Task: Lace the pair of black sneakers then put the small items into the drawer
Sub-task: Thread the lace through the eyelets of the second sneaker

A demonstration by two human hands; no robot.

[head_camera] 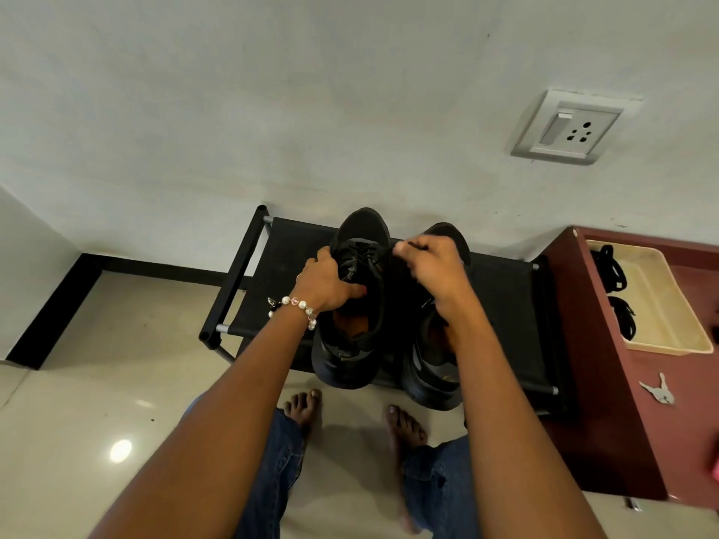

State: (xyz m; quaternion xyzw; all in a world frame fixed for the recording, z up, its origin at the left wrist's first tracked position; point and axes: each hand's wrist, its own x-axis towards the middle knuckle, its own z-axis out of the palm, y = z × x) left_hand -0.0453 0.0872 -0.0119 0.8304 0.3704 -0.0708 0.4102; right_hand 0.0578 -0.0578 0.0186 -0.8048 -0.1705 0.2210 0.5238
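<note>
Two black sneakers (360,297) stand side by side on a low black rack (502,305) against the far wall. The left hand (325,284) curls around the left sneaker's collar, thumb inside. The right hand (432,266) pinches a black lace (389,249) between thumb and fingertips above the tongue.

Black rack shelf (502,289) under two black sneakers (356,289), side by side.
</note>
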